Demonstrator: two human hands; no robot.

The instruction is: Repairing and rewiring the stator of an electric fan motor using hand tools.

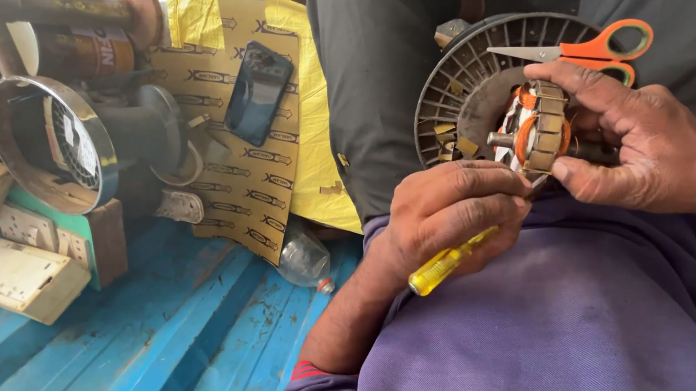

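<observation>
Blue-painted planks (190, 328) make the floor of this cluttered workshop. At chest height, 1 copper-wound motor core (537, 127) sits pinched in the right hand (641, 143), fingers closed around its far side, seemingly to steady it. The left hand (446, 215) is closed on 1 yellow-handled screwdriver (445, 263), tip hidden at the core, probably prying. Behind stand 1 finned metal housing (466, 80) and 1 pair of orange scissors (595, 50). Further left, 1 dark phone (258, 92) lies on yellow printed sheeting (255, 174).

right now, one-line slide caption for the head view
Left hand works a yellow-handled screwdriver against a copper-wound motor core held by the right hand; orange scissors rest behind.
</observation>
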